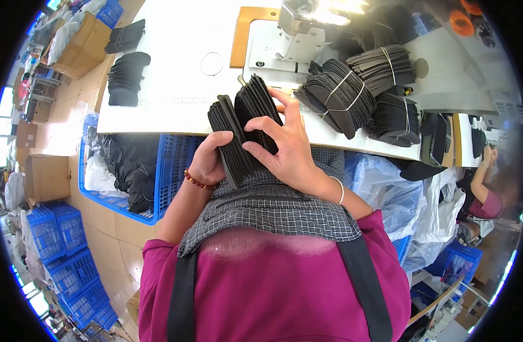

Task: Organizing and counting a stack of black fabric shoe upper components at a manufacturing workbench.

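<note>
Over the front edge of the white sewing table, my left hand (209, 155) is closed around a thick stack of thin black pieces (232, 149), its thumb pressed on the near end. My right hand (289, 149) holds a second stack of black pieces (255, 104) right beside it, with fingers behind and thumb and forefinger bent over the front. The two stacks part at the top in a narrow V. What the pieces are made of, I cannot tell for sure; they look like stiff fabric.
A sewing machine (298, 43) stands ahead. Tied bundles of black pieces (340, 96) lie to its right, loose stacks (127, 78) at the table's left end. A blue crate (153, 216) of dark pieces stands below left; clear plastic bags (381, 191) hang right. Another person (486, 196) sits far right.
</note>
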`<action>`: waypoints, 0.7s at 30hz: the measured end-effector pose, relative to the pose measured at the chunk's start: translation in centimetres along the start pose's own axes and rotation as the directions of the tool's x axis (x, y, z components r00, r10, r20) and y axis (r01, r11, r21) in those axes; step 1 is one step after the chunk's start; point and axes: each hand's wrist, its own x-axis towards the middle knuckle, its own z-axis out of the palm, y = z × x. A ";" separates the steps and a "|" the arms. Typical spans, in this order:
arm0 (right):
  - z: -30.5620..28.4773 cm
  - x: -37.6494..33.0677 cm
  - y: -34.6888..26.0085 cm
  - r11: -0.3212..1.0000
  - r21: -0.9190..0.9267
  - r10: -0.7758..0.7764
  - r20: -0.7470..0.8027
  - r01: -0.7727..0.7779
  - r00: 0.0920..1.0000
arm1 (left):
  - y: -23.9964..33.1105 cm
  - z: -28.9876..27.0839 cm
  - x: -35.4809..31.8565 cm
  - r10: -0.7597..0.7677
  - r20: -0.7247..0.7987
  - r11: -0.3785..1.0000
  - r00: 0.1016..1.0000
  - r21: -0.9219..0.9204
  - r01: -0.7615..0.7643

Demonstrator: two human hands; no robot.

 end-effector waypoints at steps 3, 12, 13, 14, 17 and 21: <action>-0.1 0.0 0.0 1.000 0.011 0.021 0.002 -0.021 1.000 | 0.0 0.3 0.0 0.006 0.004 1.000 1.000 0.007 -0.006; -0.1 -0.1 0.0 0.998 0.037 0.044 0.018 -0.045 0.999 | -0.2 -0.5 0.2 -0.002 0.008 1.000 1.000 -0.011 0.002; -0.1 0.0 0.0 0.998 0.046 0.038 0.011 -0.038 0.999 | -0.2 -0.5 0.2 -0.002 0.008 1.000 1.000 -0.012 0.003; -0.1 0.0 0.1 0.998 0.054 0.031 0.004 -0.031 1.000 | -0.2 -0.6 0.2 0.003 0.012 1.000 1.000 -0.016 -0.003; -0.2 0.0 0.1 0.995 0.078 0.059 0.014 -0.059 0.998 | -0.1 -0.4 0.4 0.010 0.055 0.999 0.998 -0.043 -0.008; -0.2 -0.1 0.2 1.000 0.024 0.008 0.013 -0.009 1.000 | -0.2 -0.6 0.4 0.018 0.095 0.998 0.995 -0.068 -0.011</action>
